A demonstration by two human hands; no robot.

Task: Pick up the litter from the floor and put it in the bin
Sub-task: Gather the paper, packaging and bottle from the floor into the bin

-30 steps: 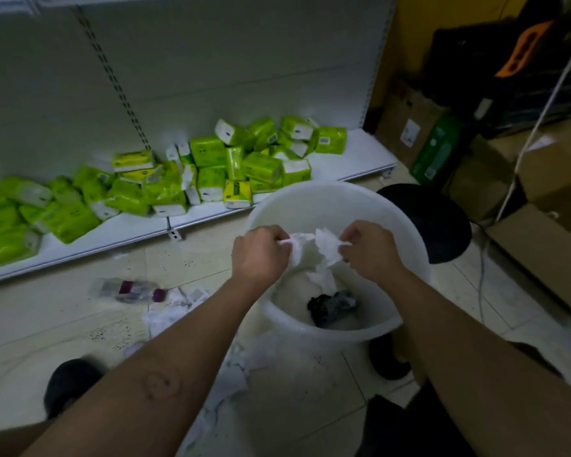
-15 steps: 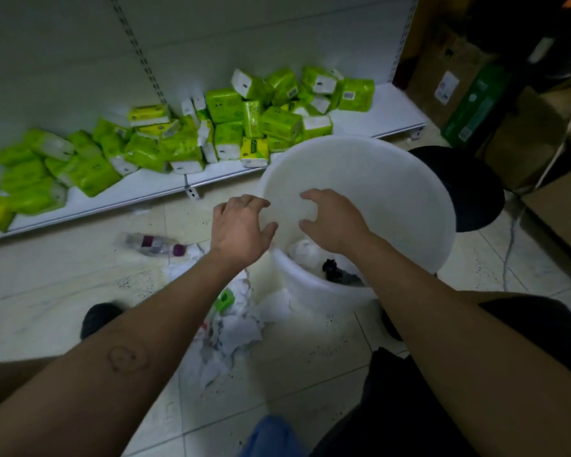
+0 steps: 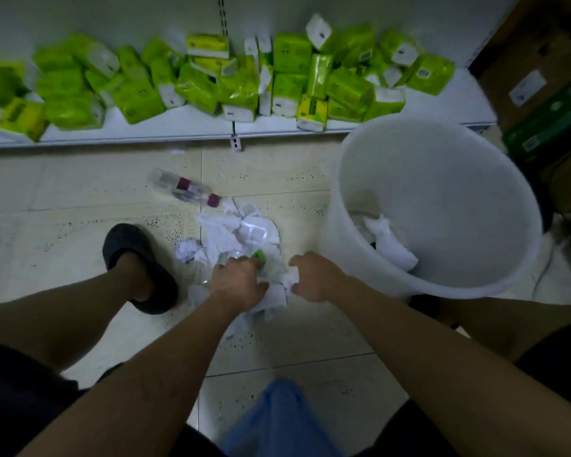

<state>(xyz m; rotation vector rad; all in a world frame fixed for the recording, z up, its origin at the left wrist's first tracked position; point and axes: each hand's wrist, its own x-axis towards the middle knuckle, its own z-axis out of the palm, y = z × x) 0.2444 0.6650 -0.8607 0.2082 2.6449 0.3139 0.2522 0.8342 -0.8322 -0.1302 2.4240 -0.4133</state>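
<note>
A heap of crumpled white paper litter [image 3: 236, 234] lies on the tiled floor, with a small green piece [image 3: 259, 255] in it. My left hand [image 3: 238, 283] presses down on the near side of the heap, fingers curled into the paper. My right hand [image 3: 314, 277] is beside it, fingers closing on a white scrap [image 3: 290, 278]. The white plastic bin [image 3: 442, 179] stands to the right, tilted toward me, with white paper [image 3: 388, 240] at its bottom. A clear plastic bottle with a purple label and cap [image 3: 187, 189] lies on the floor beyond the heap.
A low white shelf [image 3: 192, 123] along the wall carries several green tissue packs [image 3: 290, 54]. Cardboard boxes [image 3: 534, 77] stand at the far right. My left foot in a dark slipper [image 3: 136, 262] is planted left of the heap. A blue object [image 3: 277, 420] lies near my knees.
Both hands let the paper drop into the bin, left its rim, and came down to the litter heap on the floor. The view tilted downward.
</note>
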